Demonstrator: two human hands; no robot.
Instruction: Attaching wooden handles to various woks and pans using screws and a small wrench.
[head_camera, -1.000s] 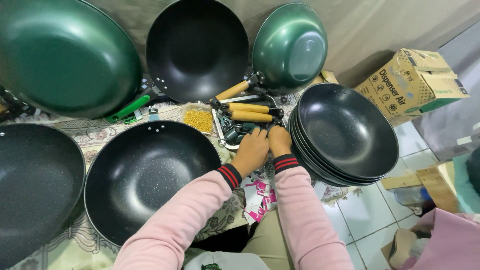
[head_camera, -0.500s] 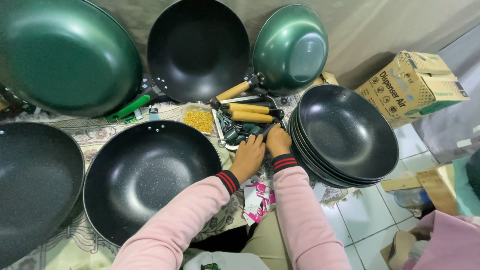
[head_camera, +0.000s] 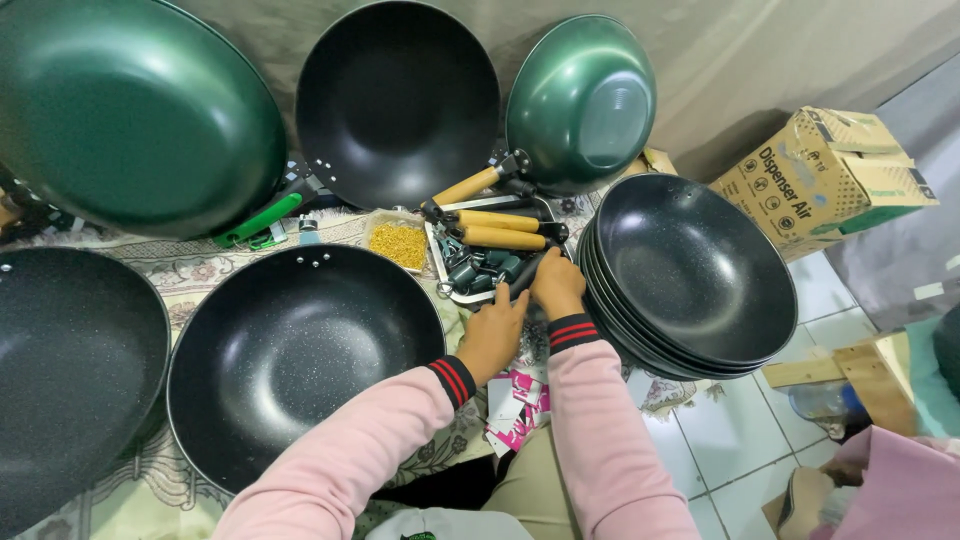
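Taking the tray of handle parts (head_camera: 470, 285) as my landmark: far to its left lies a dark wok (head_camera: 70, 370) and, above that, a big green wok (head_camera: 130, 110) leaning on the wall. Just left of the tray sits a bare black wok (head_camera: 300, 355) with rivets at its rim and no handle on it. Behind the tray a black wok (head_camera: 400, 100) and a small green wok (head_camera: 580, 100) with a wooden handle stand propped up; a little dish of yellow bits (head_camera: 398, 243) is at the tray's left corner.

My left hand (head_camera: 492, 335) rests at the tray's near edge, fingers curled; I cannot tell whether they hold anything. My right hand (head_camera: 556, 285) is closed around a dark handle piece (head_camera: 527, 272) at the tray's right edge. Two wooden handles (head_camera: 500, 228) lie loose on the tray.

Right of the tray a stack of black woks (head_camera: 690, 275) waits without handles, so I judge most fitting is not yet done.
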